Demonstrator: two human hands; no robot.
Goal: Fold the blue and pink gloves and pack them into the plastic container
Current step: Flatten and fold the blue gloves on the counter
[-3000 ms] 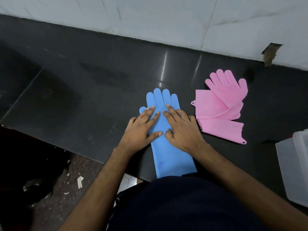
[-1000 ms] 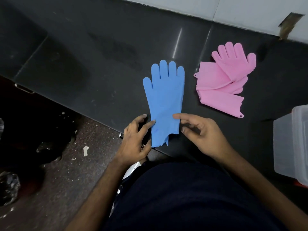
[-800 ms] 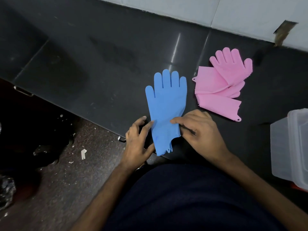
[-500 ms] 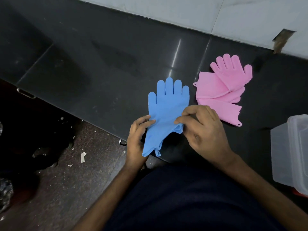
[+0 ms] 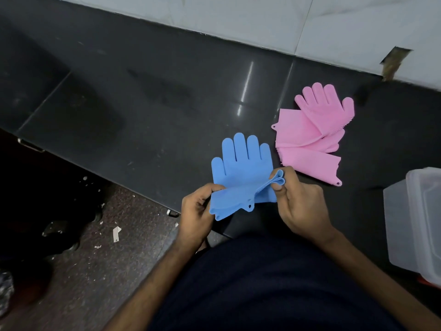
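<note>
1. Head view: The blue gloves (image 5: pixel 241 173) lie near the front edge of the dark counter (image 5: pixel 143 96), with the finger ends flat and pointing away from the person.
2. The left hand (image 5: pixel 196 211) pinches the left side of the cuff end. The right hand (image 5: pixel 298 201) pinches the right side, where the soft edges bunch in a little loop.
3. Both hands are closed on the cuff and lift it up. I think this is so the bottom half can be folded over the top half.
4. The finger part rests on the counter, which likely keeps the gloves from sliding during the fold.
5. The pink gloves (image 5: pixel 315 137) lie just beside the blue ones, to the right. They look partly folded already.
6. The plastic container (image 5: pixel 415 220) waits at the right edge, apart from both pairs. I cannot tell what is inside. Nothing is packed yet, as far as I can see.
</note>
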